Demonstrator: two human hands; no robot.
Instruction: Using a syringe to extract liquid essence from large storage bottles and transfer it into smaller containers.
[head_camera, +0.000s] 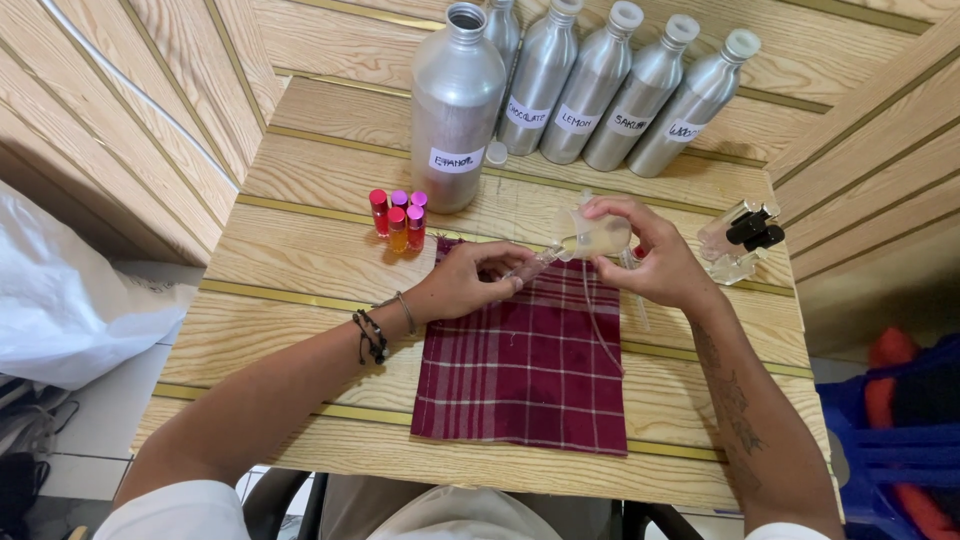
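My right hand holds a small clear beaker of pale yellow liquid, tilted to the left. Its spout meets a slim clear vial that my left hand grips by its lower end. Both hands hover over a maroon plaid cloth spread on the wooden table. A thin clear tube hangs down from the beaker across the cloth.
A large open aluminium bottle stands behind, with its white cap beside it. Several capped aluminium bottles line the back. Small red, pink and orange vials stand at the left. Clear spray bottles with black heads lie right.
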